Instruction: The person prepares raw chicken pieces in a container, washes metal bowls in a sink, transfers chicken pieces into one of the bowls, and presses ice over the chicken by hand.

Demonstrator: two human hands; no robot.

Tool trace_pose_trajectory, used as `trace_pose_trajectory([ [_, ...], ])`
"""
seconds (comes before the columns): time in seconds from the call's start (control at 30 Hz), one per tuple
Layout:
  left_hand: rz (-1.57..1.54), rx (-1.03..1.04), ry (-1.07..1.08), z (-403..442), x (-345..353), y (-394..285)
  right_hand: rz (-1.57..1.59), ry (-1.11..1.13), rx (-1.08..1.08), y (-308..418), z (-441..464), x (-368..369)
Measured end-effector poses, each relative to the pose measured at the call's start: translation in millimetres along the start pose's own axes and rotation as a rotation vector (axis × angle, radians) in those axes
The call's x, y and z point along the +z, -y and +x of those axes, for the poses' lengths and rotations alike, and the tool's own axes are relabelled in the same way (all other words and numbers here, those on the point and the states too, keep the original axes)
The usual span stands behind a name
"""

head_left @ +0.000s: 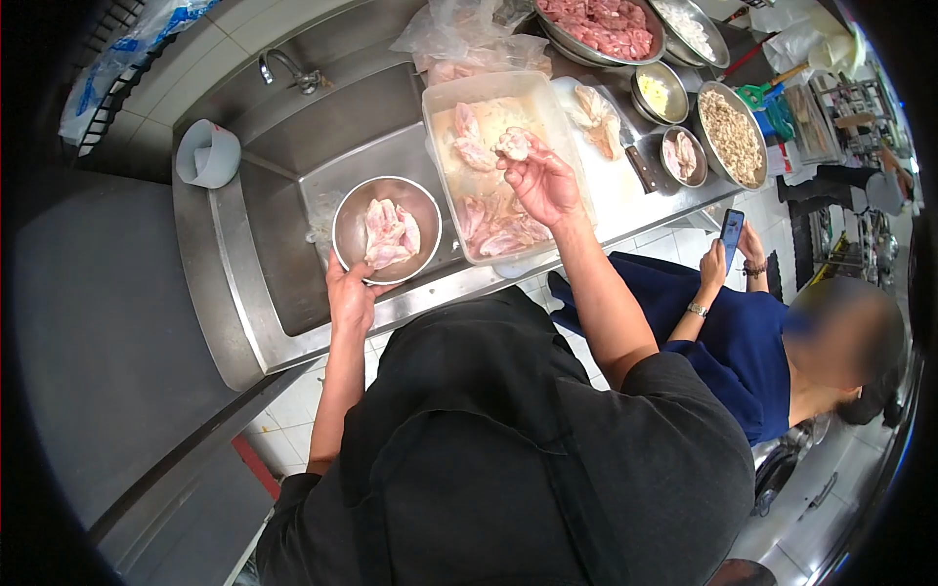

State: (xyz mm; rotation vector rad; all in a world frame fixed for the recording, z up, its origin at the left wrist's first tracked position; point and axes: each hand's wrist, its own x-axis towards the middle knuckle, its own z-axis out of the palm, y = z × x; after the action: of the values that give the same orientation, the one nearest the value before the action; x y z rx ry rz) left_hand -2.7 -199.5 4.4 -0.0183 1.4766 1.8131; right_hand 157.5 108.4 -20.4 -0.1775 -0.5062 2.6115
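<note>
My left hand (353,298) grips the rim of a steel bowl (427,256), tilted slightly over the sink's near edge. Several raw chicken wings (391,234) lie in that bowl. My right hand (543,186) is closed on a pale piece of raw chicken (515,144), held at the fingertips above a clear plastic tub (437,181). Inside the tub, more raw chicken wings (503,230) rest in the near part, and another few pieces (471,139) sit toward the far left in cloudy liquid.
The steel sink (278,234) has a tap (289,73) and a white container (208,154) on its left rim. Right of the tub are a cutting board (614,181), a knife (641,169) and several food bowls (750,176). A person in blue (733,352) holds a phone (730,234) nearby.
</note>
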Motion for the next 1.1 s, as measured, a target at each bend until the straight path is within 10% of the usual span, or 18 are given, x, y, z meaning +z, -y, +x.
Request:
trace_pose_trajectory([
  [0.33, 0.005, -0.013, 0.004, -0.8, -4.2, 0.5, 0.055, 0.082, -0.014, -0.4, -6.5, 15.0],
  [0.5, 0.002, -0.016, -0.011, 0.8, -4.8, -1.6, -0.404, 0.464, -0.293, 10.9, -36.2, 151.7],
  [0.7, 0.025, -0.026, -0.031, 3.7, -1.8, -3.3, -0.197, 0.768, -0.388, 30.6, -64.8, 257.0],
  [0.97, -0.001, -0.029, -0.007, 4.4, 5.3, -10.7, -0.433, 0.342, -1.044, -17.7, -76.2, 306.8],
  [1.0, -0.001, -0.029, -0.006, 4.5, 6.0, -11.7, -0.404, -0.183, -1.021, -24.9, -73.3, 346.3],
  [1.1, 0.012, -0.025, -0.001, 3.8, 8.2, -14.2, -0.440, -0.309, -1.038, -27.8, -70.5, 353.3],
])
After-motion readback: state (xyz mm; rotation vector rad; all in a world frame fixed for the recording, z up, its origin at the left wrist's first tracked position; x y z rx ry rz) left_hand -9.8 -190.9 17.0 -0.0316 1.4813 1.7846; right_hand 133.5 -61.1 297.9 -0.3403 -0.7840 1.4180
